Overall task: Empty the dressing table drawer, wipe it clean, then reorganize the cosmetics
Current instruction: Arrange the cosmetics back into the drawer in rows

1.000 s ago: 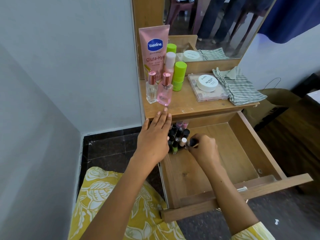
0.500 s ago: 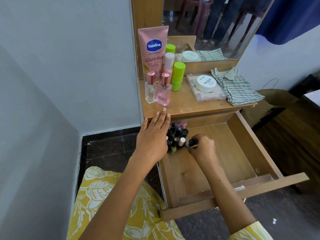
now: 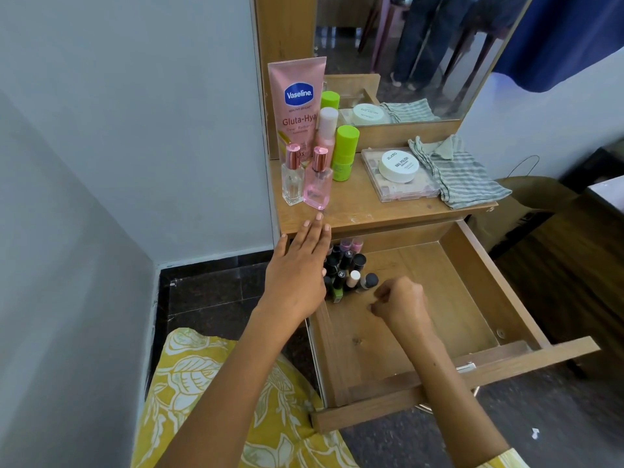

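The wooden drawer [image 3: 472,292] is pulled out. Several nail polish bottles [image 3: 347,268] stand packed in its back left corner; the rest of its floor is bare wood. My left hand [image 3: 297,275] lies flat with fingers straight over the drawer's left wall, its fingertips on the tabletop edge, beside the bottles. My right hand [image 3: 401,304] hovers over the drawer floor just right of the bottles, fingers curled, with nothing in it. A dark-capped bottle [image 3: 369,281] stands at the cluster's right end, apart from the hand.
On the dressing table [image 3: 364,211] stand a pink Vaseline tube [image 3: 297,106], two perfume bottles [image 3: 305,177], green containers [image 3: 344,152], a clear case with a white nail polish remover tub [image 3: 398,167] and a striped cloth [image 3: 462,173]. A mirror [image 3: 422,45] rises behind. The wall is at the left.
My right hand has let go of the dark-capped bottle and drawn back toward me. The bottle now stands with the cluster. The left hand stays in place.
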Motion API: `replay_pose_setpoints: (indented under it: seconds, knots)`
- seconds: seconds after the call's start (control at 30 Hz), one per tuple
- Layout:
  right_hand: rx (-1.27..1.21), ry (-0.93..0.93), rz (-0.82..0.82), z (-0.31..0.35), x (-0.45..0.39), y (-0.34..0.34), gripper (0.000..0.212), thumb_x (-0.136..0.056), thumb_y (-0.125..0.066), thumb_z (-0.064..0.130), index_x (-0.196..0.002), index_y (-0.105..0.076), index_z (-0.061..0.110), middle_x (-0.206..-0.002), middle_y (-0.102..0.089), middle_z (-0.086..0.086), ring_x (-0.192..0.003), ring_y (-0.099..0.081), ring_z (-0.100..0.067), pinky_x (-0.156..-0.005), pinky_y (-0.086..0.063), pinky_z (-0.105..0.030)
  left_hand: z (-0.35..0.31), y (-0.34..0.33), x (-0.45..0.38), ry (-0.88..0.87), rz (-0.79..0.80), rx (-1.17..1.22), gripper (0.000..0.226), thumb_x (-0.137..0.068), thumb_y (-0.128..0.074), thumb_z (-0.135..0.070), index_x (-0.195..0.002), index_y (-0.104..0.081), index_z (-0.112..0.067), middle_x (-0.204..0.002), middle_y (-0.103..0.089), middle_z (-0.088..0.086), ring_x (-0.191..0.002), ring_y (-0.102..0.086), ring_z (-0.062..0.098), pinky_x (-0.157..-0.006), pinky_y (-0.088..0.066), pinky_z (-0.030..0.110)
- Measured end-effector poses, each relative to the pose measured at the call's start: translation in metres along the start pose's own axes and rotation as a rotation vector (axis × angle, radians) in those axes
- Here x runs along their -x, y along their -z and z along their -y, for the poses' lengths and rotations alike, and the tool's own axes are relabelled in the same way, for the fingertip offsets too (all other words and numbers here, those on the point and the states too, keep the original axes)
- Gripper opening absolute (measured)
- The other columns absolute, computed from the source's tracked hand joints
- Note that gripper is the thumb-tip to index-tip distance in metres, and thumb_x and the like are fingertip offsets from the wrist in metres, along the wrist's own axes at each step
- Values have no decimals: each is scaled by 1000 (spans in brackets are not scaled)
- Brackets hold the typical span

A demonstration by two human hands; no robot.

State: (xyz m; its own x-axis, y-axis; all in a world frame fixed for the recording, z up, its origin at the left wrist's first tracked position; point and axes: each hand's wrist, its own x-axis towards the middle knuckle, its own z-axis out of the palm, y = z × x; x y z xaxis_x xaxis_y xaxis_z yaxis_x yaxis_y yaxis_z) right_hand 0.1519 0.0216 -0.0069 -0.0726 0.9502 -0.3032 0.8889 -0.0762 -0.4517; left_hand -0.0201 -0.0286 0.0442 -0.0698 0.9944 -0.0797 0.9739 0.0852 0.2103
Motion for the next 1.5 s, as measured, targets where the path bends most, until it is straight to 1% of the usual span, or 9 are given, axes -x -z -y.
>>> replay_pose_setpoints:
  seconds: [0.07,0.2,0.4,0.57,0.77,0.87,1.0,1.17,1.5]
  knots:
    - [155,72,104,1,8,-6,17,-79,-72,14,-95,-70,17,-96,-69,-5,-87,-66,-22,-73,-55,-32,1,0,0,-2,-3,-3,70,-99,-38,-19,-148,12,-19,-154,22,-1,-142,17,14,-115,3,38]
    - [311,302,310,7,18,-24,36,-85,-58,8,-118,-64,21,-110,-67,-6,-97,-65,-23,-86,-54,-35,0,-1,-1,-5,-7,-10,70,-99,-37,-19,-147,13,-19,-154,23,-1,-142,17,14,-115,3,39]
    - [419,379,269,15,13,-23,42,-85,-47,-3,-123,-55,13,-112,-61,-11,-99,-62,-29,-83,-54,-42,1,-2,0,-4,-20,2,70,-99,-37,-19,-148,13,-19,-154,23,-2,-141,18,14,-115,4,39]
    - [413,393,264,15,15,-17,46,-87,-52,2,-128,-54,22,-115,-62,-6,-102,-62,-25,-86,-53,-37,1,-2,-1,-9,-30,7,72,-98,-39,-20,-147,13,-20,-154,24,-2,-141,19,13,-115,5,38]
    - [143,465,-76,30,25,23,16,-87,-62,22,-98,-71,30,-86,-68,12,-71,-60,-2,-55,-39,-12,7,1,-3,-58,-113,10,60,-100,-34,-27,-150,-2,-19,-157,6,-3,-143,6,10,-115,4,39]
    - [-239,456,-239,53,15,38,6,-82,-70,23,-88,-72,25,-75,-69,13,-69,-62,-2,-63,-50,-22,11,6,-2,-77,-202,74,51,-100,-33,-27,-148,-19,-19,-157,-14,-4,-143,-9,8,-115,-1,36]
    - [-511,431,-255,85,-14,41,25,-77,-77,20,-100,-67,17,-90,-68,10,-83,-66,-7,-75,-56,-27,10,6,0,-117,-278,60,47,-98,-38,-24,-145,-31,-17,-153,-27,0,-141,-20,10,-115,-7,32]
    - [-524,468,-285,108,-36,34,38,-69,-82,30,-100,-63,19,-92,-68,10,-80,-65,-6,-75,-57,-37,18,5,-1,-160,-319,101,46,-96,-43,-18,-141,-39,-19,-150,-34,-3,-138,-27,9,-112,-8,21]
    - [-431,451,-389,99,-42,40,19,-72,-76,33,-83,-64,23,-75,-68,11,-72,-65,-8,-72,-55,-41,14,-1,1,-121,-354,128,48,-95,-46,-20,-142,-38,-20,-150,-33,-5,-138,-25,6,-113,-8,23]
